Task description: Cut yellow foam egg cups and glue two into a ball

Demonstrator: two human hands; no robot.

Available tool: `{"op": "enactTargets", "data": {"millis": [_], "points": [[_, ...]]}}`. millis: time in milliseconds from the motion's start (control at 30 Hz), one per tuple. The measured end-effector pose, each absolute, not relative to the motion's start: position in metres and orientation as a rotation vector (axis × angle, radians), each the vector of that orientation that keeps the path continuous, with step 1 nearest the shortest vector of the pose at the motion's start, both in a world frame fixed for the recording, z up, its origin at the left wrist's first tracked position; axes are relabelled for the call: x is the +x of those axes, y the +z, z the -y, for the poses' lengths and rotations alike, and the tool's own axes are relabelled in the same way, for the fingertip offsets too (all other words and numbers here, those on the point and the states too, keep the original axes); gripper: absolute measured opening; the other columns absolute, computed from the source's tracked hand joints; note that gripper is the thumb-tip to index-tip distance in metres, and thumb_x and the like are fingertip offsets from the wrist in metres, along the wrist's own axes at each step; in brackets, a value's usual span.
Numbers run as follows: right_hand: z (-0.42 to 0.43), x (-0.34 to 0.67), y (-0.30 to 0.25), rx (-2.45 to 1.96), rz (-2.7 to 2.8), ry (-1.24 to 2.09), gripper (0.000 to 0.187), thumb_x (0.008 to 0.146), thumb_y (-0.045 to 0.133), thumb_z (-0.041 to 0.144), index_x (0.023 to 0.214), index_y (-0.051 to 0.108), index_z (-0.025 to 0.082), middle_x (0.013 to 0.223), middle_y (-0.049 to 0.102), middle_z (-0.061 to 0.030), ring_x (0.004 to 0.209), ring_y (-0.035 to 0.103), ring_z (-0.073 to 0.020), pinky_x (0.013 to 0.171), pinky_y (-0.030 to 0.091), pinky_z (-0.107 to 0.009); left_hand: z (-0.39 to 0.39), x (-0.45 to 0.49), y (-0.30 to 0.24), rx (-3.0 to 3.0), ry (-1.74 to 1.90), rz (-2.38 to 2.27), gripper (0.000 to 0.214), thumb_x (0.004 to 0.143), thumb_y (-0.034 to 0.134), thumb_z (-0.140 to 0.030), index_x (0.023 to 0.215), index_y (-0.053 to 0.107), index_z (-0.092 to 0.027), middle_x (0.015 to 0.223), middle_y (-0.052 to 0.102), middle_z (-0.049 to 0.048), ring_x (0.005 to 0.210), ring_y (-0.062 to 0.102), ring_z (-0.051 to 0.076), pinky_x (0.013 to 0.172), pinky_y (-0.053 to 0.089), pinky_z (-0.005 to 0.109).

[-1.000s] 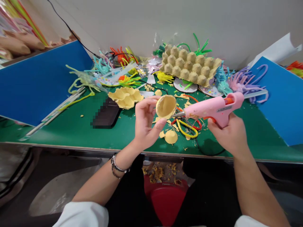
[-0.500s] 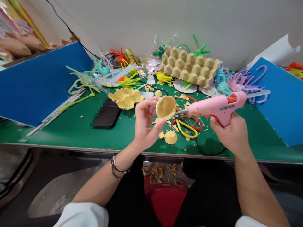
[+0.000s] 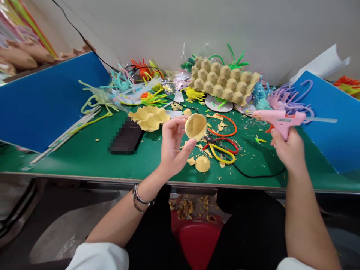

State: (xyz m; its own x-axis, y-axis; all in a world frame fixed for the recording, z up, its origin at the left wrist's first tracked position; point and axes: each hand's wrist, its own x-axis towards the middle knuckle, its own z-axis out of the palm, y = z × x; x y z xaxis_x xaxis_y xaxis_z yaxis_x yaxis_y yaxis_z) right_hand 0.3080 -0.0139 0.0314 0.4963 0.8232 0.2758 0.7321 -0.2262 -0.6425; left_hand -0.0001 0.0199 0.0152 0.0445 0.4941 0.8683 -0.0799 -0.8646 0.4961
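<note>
Between the thumb and fingers of my left hand (image 3: pixel 177 148) is a yellow egg-carton cup (image 3: pixel 196 126), its hollow side facing me. My right hand (image 3: pixel 291 150) grips a pink hot glue gun (image 3: pixel 284 119) by its handle, over the right part of the table; a clear glue stick (image 3: pixel 323 119) juts from its back. Below the held cup, a second yellow cup (image 3: pixel 202 164) lies on the green table. Scissors (image 3: pixel 222 152) with red and yellow handles rest beside it among torn carton scraps.
An upturned egg carton (image 3: pixel 225 80) lies at the back amid pipe-cleaner bundles (image 3: pixel 152 98). A yellow carton piece (image 3: pixel 149 118) partly overlaps a dark phone (image 3: pixel 126 138). Blue boards (image 3: pixel 53 101) stand at both sides. The gun's black cord (image 3: pixel 258 176) trails along the table's front.
My right hand has drawn the glue gun away from the cup, to the right and slightly up. My left hand and its cup have hardly moved.
</note>
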Motion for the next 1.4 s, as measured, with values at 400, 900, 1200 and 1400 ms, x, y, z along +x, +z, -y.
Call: {"op": "enactTargets", "data": {"millis": [400,900,1200,1400], "points": [[0.005,0.34,-0.018,-2.221,1.494,-0.051,0.04,0.083,0.046,0.034,0.111,0.056,0.008,0.103,0.059,-0.0217,0.094,0.059,-0.0317,0.085,0.046,-0.046,-0.024,0.005,0.011,1.876,1.856,-0.522,0.033,0.087,0.064,-0.038,0.116,0.049,-0.03,0.115,0.053,0.0032,0.108,0.057,0.015,0.086,0.053,0.027],[0.071,0.234,0.053,-1.512,2.246,0.261,0.016,0.093,0.051,0.032,0.099,0.062,0.024,0.1,0.069,-0.0063,0.088,0.067,-0.0204,0.079,0.052,-0.034,-0.038,-0.005,0.007,1.751,1.846,-0.697,0.039,0.077,0.075,-0.038,0.108,0.054,-0.028,0.108,0.059,0.0004,0.086,0.06,0.01,0.067,0.048,0.02],[0.042,0.165,0.019,-1.466,2.476,0.365,0.024,0.086,0.064,0.027,0.108,0.063,0.017,0.107,0.065,-0.0112,0.1,0.066,-0.0272,0.083,0.055,-0.043,-0.035,-0.002,0.005,1.728,1.766,-0.729,0.041,0.074,0.077,-0.039,0.105,0.055,-0.025,0.104,0.058,0.0003,0.072,0.056,0.006,0.065,0.049,0.019],[0.042,0.168,0.019,-1.404,2.485,0.447,0.026,0.083,0.065,0.022,0.109,0.061,0.016,0.11,0.064,-0.0144,0.101,0.065,-0.0292,0.083,0.055,-0.046,-0.034,0.001,0.006,1.724,1.785,-0.663,0.041,0.073,0.079,-0.036,0.105,0.055,-0.024,0.104,0.059,0.0002,0.075,0.058,0.007,0.066,0.051,0.018]]}}
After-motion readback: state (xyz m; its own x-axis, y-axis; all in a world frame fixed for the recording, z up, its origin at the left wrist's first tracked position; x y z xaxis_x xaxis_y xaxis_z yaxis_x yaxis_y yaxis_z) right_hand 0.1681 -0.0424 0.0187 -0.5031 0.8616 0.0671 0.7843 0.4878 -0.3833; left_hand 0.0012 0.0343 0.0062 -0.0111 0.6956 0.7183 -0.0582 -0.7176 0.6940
